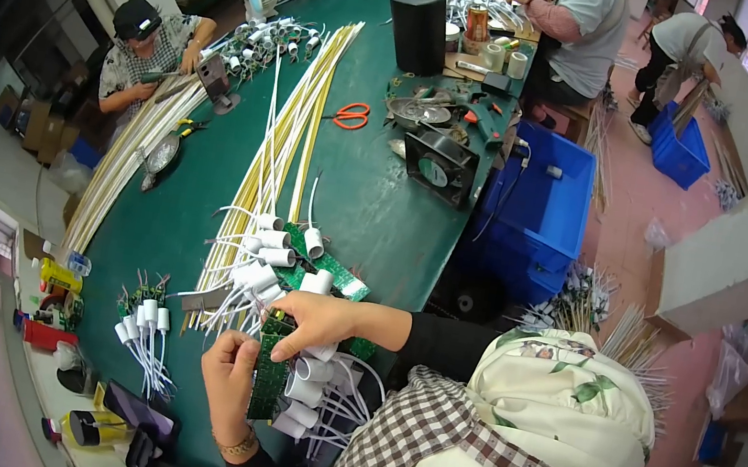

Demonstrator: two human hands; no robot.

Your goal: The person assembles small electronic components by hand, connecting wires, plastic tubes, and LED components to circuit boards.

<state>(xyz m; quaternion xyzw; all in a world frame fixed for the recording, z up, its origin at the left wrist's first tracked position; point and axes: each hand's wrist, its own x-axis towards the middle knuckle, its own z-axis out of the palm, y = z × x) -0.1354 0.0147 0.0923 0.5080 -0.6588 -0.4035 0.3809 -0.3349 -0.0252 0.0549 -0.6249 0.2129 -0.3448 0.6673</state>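
Observation:
My left hand point(229, 374), with fingers curled, grips the left edge of a narrow green circuit board point(268, 382) held upright over the table. The thumb of my right hand point(319, 320) lies on the board's upper part, its fingers closed behind it. A small dark and yellow piece shows at the board's top end, too small to name. Right beside the board are several white cylindrical sockets with white wires point(305, 391). Just beyond my hands lies a heap of similar white sockets point(269, 255) with green boards point(343, 279) among them.
Long white and yellow strips point(284, 153) run up the green table point(190, 235). Another socket bunch point(150, 321) lies left. Red-handled scissors point(351, 115), a black fan point(442, 168) and a black box point(417, 31) stand farther off. Blue crates point(544, 196) are right; co-workers sit around.

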